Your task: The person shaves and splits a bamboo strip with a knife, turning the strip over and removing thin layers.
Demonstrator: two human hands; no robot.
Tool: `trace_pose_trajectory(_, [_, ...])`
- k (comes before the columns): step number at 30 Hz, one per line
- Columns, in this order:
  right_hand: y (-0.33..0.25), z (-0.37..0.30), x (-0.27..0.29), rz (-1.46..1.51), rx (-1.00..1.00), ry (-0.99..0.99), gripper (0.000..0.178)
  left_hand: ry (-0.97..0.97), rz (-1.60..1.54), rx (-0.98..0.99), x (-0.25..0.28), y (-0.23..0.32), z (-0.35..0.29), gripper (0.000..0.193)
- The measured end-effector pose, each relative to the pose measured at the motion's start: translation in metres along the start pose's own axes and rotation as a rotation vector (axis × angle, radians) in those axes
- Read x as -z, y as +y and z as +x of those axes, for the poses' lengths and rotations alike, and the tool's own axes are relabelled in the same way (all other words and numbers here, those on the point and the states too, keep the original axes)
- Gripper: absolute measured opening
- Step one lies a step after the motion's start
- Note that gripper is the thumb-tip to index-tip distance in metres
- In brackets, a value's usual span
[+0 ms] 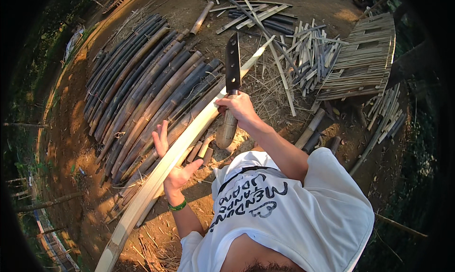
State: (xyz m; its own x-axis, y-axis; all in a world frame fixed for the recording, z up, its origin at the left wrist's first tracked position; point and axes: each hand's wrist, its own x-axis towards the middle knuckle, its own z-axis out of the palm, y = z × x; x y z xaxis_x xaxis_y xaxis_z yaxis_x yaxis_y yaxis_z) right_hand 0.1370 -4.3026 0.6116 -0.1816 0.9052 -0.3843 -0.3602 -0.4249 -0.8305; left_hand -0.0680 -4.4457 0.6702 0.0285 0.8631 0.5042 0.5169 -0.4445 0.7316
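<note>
A long pale split bamboo strip (pixel 189 135) runs slantwise from the lower left to the upper middle. My right hand (pixel 240 110) is closed round the handle of a machete (pixel 232 63), whose dark blade has a row of holes and points away from me. The fingertips of that hand reach the strip's near edge, and the blade overlaps the strip in view. Under the strip is my left hand (pixel 174 176), fingers stretched out on the far side and thumb spread on the near side. The strip hides part of its palm.
Many bamboo poles (pixel 137 77) lie side by side at the left. Cut slats (pixel 315 54) are heaped at the far right beside a slatted bamboo platform (pixel 360 54). Short bamboo pieces (pixel 203 149) lie close to my left hand. Shavings cover the dirt ground.
</note>
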Motion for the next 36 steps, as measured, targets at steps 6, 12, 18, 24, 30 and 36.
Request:
trace_pose_trajectory(6, [0.002,-0.034,-0.019,-0.011,0.063,-0.024,0.02,-0.159,-0.688,-0.399,0.011,-0.017,0.056,0.095])
trace_pose_trajectory(12, [-0.029,-0.063,0.002,-0.275,0.159,-0.002,0.026,0.026,-0.85,-0.345,-0.005,0.003,0.069,0.059])
trace_pose_trajectory(18, [-0.024,-0.114,0.005,-0.803,0.322,0.012,0.029,0.309,-0.829,-0.071,-0.039,0.012,0.071,0.051])
trace_pose_trajectory(24, [0.009,-0.11,0.0,-0.962,0.616,0.084,0.026,0.655,-0.73,0.372,-0.071,0.023,0.068,0.051])
trace_pose_trajectory(30, [0.009,-0.099,0.02,-1.1,0.603,0.087,0.026,0.661,-0.721,0.362,-0.079,0.021,0.065,0.05])
trace_pose_trajectory(36, [-0.008,-0.102,0.027,-1.131,0.598,0.094,0.027,0.694,-0.576,0.304,-0.093,0.034,0.072,0.052])
